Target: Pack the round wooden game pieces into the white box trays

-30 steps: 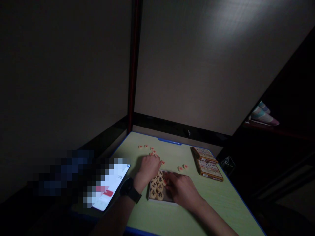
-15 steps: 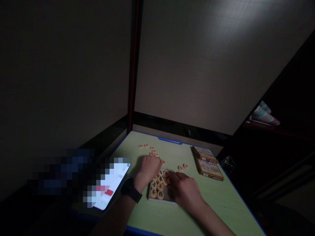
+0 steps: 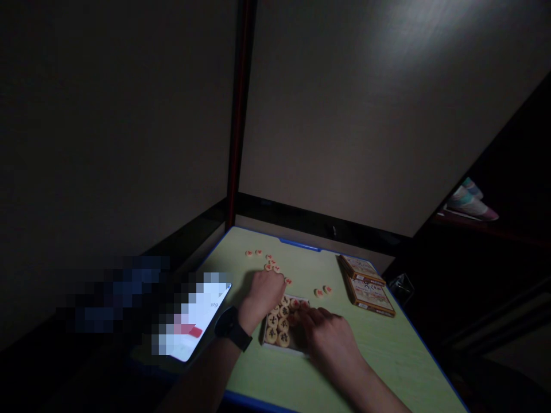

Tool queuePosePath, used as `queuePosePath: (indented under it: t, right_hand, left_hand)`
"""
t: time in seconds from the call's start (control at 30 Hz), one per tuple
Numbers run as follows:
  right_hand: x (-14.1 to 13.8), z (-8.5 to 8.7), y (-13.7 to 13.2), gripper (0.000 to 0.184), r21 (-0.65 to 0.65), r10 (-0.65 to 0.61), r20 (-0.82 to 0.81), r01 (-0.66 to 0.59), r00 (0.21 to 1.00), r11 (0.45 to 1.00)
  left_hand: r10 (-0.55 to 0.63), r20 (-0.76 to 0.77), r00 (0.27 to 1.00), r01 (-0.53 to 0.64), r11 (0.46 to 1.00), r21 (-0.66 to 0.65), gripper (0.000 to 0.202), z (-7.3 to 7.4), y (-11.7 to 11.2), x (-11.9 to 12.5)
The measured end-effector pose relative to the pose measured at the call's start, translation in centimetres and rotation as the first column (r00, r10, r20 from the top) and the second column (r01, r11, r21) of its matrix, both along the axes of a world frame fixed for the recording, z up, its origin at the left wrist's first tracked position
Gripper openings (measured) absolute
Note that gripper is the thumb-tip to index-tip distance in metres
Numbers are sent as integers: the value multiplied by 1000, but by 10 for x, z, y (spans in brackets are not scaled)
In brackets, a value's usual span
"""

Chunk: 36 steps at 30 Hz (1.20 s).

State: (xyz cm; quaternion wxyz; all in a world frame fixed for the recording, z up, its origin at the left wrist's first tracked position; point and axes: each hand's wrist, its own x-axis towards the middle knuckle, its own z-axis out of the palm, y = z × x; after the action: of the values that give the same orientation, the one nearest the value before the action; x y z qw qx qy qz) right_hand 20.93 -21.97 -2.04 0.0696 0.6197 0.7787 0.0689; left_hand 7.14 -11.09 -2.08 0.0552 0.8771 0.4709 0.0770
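A shallow tray-like box (image 3: 286,347) holds several round wooden xiangqi pieces, packed in rows, most with black characters and a few with red. My right hand (image 3: 329,338) is over the box's right side, fingers bent and closed on a xiangqi piece (image 3: 294,320) that they partly cover. Just beyond the box's far left corner is my left hand (image 3: 266,292), wearing a dark watch (image 3: 232,330) on the wrist. Its fingers are curled, and what they hold, if anything, is hidden. Close to its fingertips lies a red-character piece (image 3: 288,281).
Red-character pieces (image 3: 269,267) lie scattered beyond my left hand, with two more (image 3: 319,292) farther right. Two flat printed boxes (image 3: 370,292) overlap at the right of the green table (image 3: 370,367). A lit phone or tablet screen (image 3: 202,315), partly blurred, is on the left.
My right fingers have shifted slightly in the box, and another red-character piece now shows by its far right corner. The left hand stays nearly in place. The view has tilted a little.
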Motion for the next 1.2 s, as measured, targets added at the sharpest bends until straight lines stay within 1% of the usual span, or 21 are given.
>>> queuePosePath:
  t: [0.03,0.1,0.17,0.27,0.37,0.5,0.6,0.63,0.7,0.73,0.77,0.83,0.87,0.93,1.0,1.07,1.13,1.2]
  right_hand:
    - [-1,1,0,41,-9,22,1,-22,1000,1000]
    - [-2,1,1,33,-29,53,-24,-53,998,998]
    - [-2,1,3,28,-29,57,-63,-59,996,998]
    - [0,-2,8,31,-2,44,-107,-44,993,999]
    - [3,-6,12,28,19,29,-150,-26,988,999]
    - [3,-14,12,31,49,42,-221,-32,974,998]
    - [8,-12,11,33,59,51,-336,-33,940,998]
    - [14,-9,13,34,66,52,-400,-28,915,997]
    - [33,-1,20,33,81,39,-529,5,848,997]
    - [47,3,25,31,96,15,-578,49,816,994]
    - [62,6,31,30,100,-14,-600,92,800,991]
    - [92,8,43,31,98,-71,-587,158,807,983]
    - [105,6,49,33,87,-85,-563,161,822,983]
    - [122,-3,58,34,34,-86,-536,124,839,992]
    - [129,-14,64,25,14,-60,-523,78,850,997]
    - [129,-23,66,19,31,-34,-514,58,857,998]
    - [126,-28,66,21,73,-20,-504,66,864,995]
    - [122,-30,64,21,131,5,-515,73,857,989]
  left_hand:
    - [-1,5,1000,1,1000,2,34,-1,1,0]
    - [-4,13,1000,4,1000,7,35,-2,1,0]
    - [1,10,1000,-1,1000,5,35,-2,2,0]
    - [6,-13,1000,-6,1000,-2,34,0,2,0]
    - [-2,-27,1000,2,1000,6,34,2,1,1]
    - [-3,-39,999,3,1000,5,33,3,0,1]
    - [-7,-36,999,7,1000,10,34,2,0,0]
    - [-8,-31,999,8,1000,13,34,1,1,-1]
    - [-12,-26,1000,12,1000,9,35,0,2,-2]
    - [-16,-27,1000,16,1000,7,35,-1,3,-2]
    - [-20,-28,999,20,1000,10,35,-1,4,-2]
    - [-24,-35,999,25,1000,13,36,-1,4,-1]
    - [-21,-38,999,22,1000,11,36,-1,5,-1]
    - [-6,-42,999,6,1000,4,35,-1,6,-1]
    - [16,-41,999,-16,1000,7,35,0,8,-2]
    - [44,-31,999,-43,999,23,36,1,10,-4]
    - [73,-16,997,-72,997,42,37,1,13,-7]
    - [97,-7,995,-96,994,59,39,1,14,-8]
